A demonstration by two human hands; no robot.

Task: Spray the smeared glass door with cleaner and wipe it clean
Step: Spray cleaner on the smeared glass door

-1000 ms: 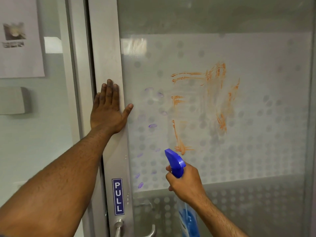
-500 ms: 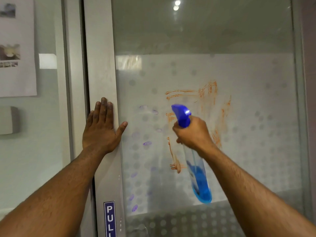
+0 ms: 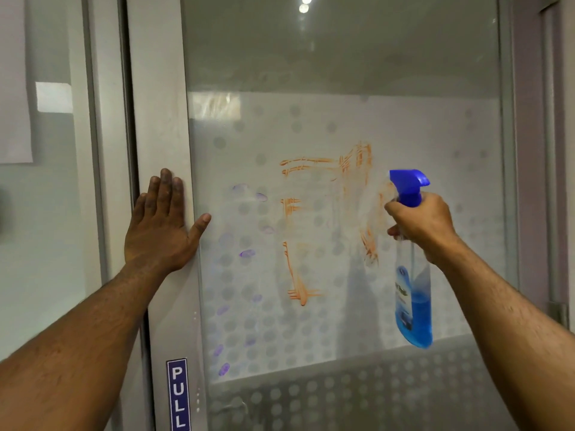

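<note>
The glass door (image 3: pixel 342 312) has a frosted, dotted panel with orange smears (image 3: pixel 326 194) across its middle and small purple marks (image 3: pixel 247 253) to their left. My right hand (image 3: pixel 423 227) grips a clear spray bottle (image 3: pixel 413 306) of blue cleaner by the neck, its blue trigger head aimed left at the orange smears. A faint mist hangs on the glass just left of the nozzle. My left hand (image 3: pixel 163 225) lies flat on the grey door frame (image 3: pixel 158 104), fingers spread upward, thumb reaching onto the glass edge.
A blue PULL sign (image 3: pixel 178 395) is fixed low on the frame. White paper sheets (image 3: pixel 14 88) hang on the wall panel at the left. The door's right frame and a hinge (image 3: pixel 557 312) stand at the right edge.
My right hand has carried the spray bottle from in front of the smears to their right side, and a hazy patch now shows on the right smear. My left hand stays on the frame.
</note>
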